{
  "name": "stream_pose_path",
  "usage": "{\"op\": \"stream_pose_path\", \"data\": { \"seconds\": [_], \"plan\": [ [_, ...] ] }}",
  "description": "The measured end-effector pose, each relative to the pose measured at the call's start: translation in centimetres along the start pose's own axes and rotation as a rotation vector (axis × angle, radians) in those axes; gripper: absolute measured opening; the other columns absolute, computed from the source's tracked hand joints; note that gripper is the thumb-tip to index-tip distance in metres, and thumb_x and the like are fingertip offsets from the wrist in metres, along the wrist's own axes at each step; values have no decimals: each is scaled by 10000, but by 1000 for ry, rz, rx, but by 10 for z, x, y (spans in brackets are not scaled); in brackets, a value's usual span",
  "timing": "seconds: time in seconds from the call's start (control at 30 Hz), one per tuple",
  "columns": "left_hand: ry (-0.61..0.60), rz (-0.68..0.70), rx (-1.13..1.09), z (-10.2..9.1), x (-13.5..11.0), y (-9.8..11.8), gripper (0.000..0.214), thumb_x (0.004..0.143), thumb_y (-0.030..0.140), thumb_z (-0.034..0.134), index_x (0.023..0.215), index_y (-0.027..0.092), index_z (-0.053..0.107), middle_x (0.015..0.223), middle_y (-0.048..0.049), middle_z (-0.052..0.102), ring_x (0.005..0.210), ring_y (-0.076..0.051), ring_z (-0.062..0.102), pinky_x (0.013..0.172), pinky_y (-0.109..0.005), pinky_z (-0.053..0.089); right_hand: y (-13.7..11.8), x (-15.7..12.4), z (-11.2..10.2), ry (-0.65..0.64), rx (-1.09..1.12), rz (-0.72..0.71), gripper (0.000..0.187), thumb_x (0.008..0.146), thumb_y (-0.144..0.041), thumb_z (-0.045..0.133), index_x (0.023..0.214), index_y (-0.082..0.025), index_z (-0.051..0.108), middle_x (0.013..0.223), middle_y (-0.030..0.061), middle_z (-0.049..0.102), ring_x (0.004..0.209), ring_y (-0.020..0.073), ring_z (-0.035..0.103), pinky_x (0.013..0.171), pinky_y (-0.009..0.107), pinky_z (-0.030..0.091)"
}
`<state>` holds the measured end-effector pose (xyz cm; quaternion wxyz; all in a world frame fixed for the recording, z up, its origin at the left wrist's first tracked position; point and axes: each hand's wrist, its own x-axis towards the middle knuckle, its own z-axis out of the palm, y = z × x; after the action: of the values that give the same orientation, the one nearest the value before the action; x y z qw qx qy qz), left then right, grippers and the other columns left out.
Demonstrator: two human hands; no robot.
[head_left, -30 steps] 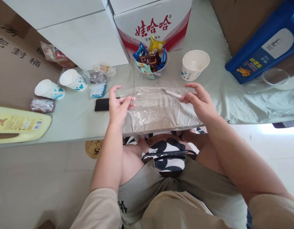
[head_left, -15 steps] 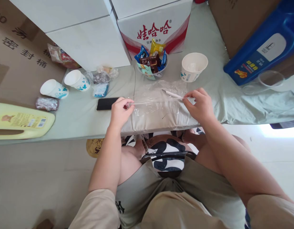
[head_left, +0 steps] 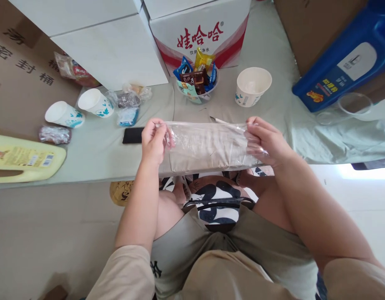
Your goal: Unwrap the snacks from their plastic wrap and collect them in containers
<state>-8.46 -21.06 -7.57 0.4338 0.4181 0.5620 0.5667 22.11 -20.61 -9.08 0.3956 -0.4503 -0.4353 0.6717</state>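
The arms [head_left: 307, 196] reached forward, the left hand [head_left: 154, 139] pinching one end of the film [head_left: 204, 141], the right hand [head_left: 267, 141] gripping the other. The film stretched between both hands, on the near side of the bowl [head_left: 208, 96].

A table [head_left: 95, 157] draped in pale green runs beneath the left hand [head_left: 154, 141] and right hand [head_left: 269, 141]. Light floor tiles [head_left: 70, 229] lie lower, either side of both, with white glare [head_left: 357, 173] rightward of the right.
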Motion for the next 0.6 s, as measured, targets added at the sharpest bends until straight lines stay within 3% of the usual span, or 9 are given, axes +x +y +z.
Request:
{"op": "stream_pose_path", "data": {
  "seconds": [0.03, 0.1, 0.17, 0.23, 0.37, 0.47, 0.53, 0.6],
  "plan": [
    [-12, -58, 19, 0, 1, 1, 219, 803, 378, 748, 851, 253, 576, 567, 59, 555, 385, -74, 445, 366, -189, 276, -1, 0, -1, -62, 14, 114, 299, 833, -506, 687, 927, -284, 510, 508, -109, 359, 357, 90, 278, 371, 264, 346],
    [-74, -213, 97, -2, 3, 1, 169, 806, 324, 739, 848, 245, 595, 537, 65, 537, 321, -53, 344, 319, -187, 135, -1, 3, -3, -81, -29, 233, 294, 833, -513, 681, 959, -266, 585, 552, -50, 504, 412, 125, 411, 407, 296, 411],
    [-180, -379, 184, -3, 7, -3, 118, 811, 267, 721, 829, 233, 610, 518, 61, 529, 297, -44, 294, 316, -180, 65, 2, 7, -4, -3, -72, 186, 335, 847, -564, 653, 950, -246, 648, 692, 22, 637, 572, 169, 584, 521, 328, 510],
    [-282, -481, 225, -3, 12, -9, 100, 808, 236, 720, 807, 221, 621, 511, 52, 521, 296, -37, 275, 323, -169, 40, 8, 12, -7, 33, -66, 86, 415, 864, -636, 602, 915, -233, 685, 817, 58, 687, 733, 191, 659, 653, 348, 564],
    [-456, -498, 181, 2, 17, -18, 126, 776, 223, 760, 771, 201, 636, 521, 36, 511, 334, -38, 337, 329, -157, 75, 18, 19, -9, -35, -31, -21, 376, 846, -612, 656, 881, -242, 709, 925, 67, 721, 916, 201, 685, 904, 386, 573],
    [-592, -487, 134, 11, 13, -15, 155, 768, 250, 770, 808, 203, 628, 517, 31, 528, 357, -60, 410, 331, -159, 99, 24, 19, 1, -146, -74, 19, 338, 799, -514, 770, 1005, -253, 713, 1107, 64, 732, 1105, 211, 667, 1041, 387, 520],
    [-705, -478, 109, 18, 6, -10, 195, 773, 288, 770, 844, 204, 609, 511, 35, 554, 340, -53, 387, 330, -160, 112, 28, 17, 16, -300, -79, 113, 483, 775, -482, 810, 1172, -249, 662, 1212, 75, 713, 1143, 216, 662, 1028, 390, 523],
    [-819, -460, 74, 23, -1, -5, 241, 778, 331, 767, 868, 200, 586, 513, 40, 585, 310, -30, 319, 328, -162, 128, 32, 14, 33, -502, -65, 208, 604, 747, -439, 847, 1258, -234, 596, 1176, 74, 716, 1045, 196, 685, 926, 363, 553]
  ]
}}
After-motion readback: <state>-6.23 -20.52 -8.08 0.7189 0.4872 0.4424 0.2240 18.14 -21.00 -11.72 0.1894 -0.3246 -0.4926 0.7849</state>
